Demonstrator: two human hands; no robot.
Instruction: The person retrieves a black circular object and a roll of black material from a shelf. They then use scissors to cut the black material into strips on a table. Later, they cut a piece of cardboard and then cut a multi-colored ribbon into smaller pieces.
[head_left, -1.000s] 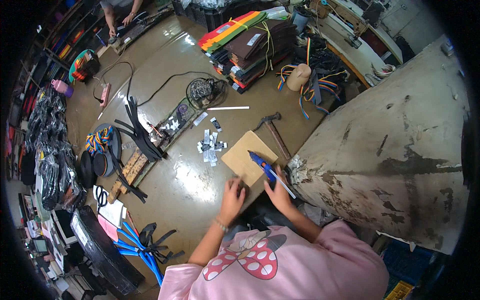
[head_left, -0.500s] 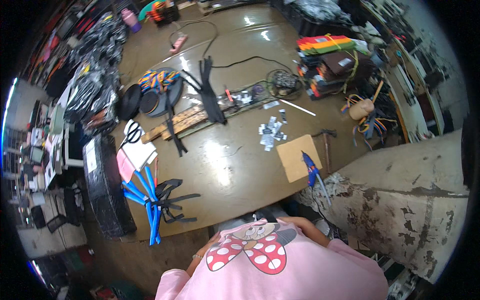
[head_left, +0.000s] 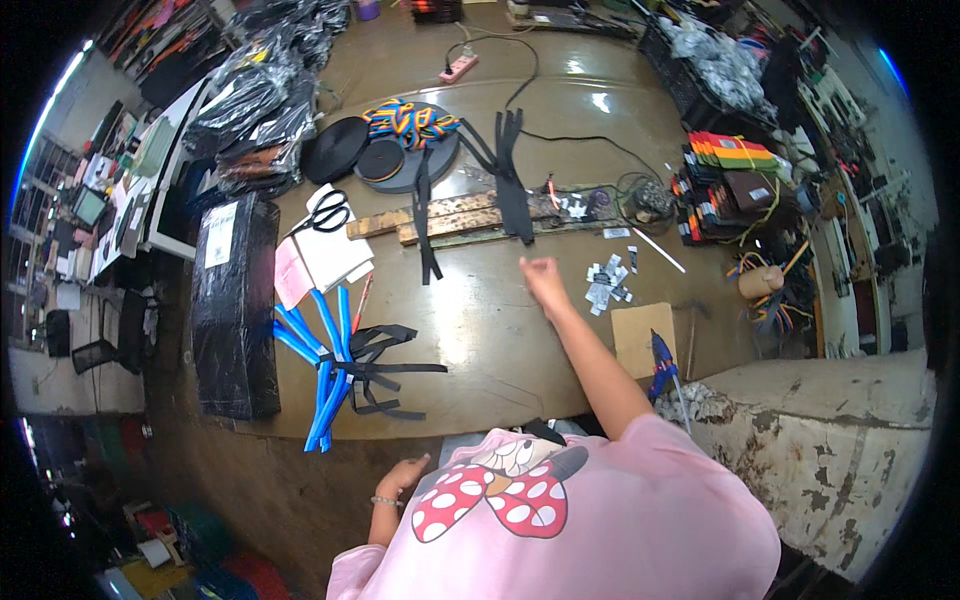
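My right hand (head_left: 543, 282) reaches out over the table, its fingers curled in with nothing visible in them. Just beyond it lie wide black straps (head_left: 513, 190), apart from the fingertips, laid across wooden strips (head_left: 465, 215). A narrower black strap (head_left: 424, 225) crosses the same strips farther left. My left hand (head_left: 405, 474), with a bracelet at the wrist, is low beside my body at the table's front edge; its fingers show too little to read. To the right of my right hand is a loose pile of small labels (head_left: 606, 284).
Blue tubes (head_left: 325, 385) tied with black straps lie at the front left, beside a black wrapped box (head_left: 235, 310). Scissors (head_left: 328, 212) rest on papers. A blue glue gun (head_left: 662, 362) sits on a tan board (head_left: 638, 330). Strap rolls (head_left: 338, 150) and stacked fabric pieces (head_left: 735, 180) stand farther back.
My right hand has come up from my lap and stretched forward over the table. The left hand now shows beside my body. The view has shifted, so the table's things appear farther right.
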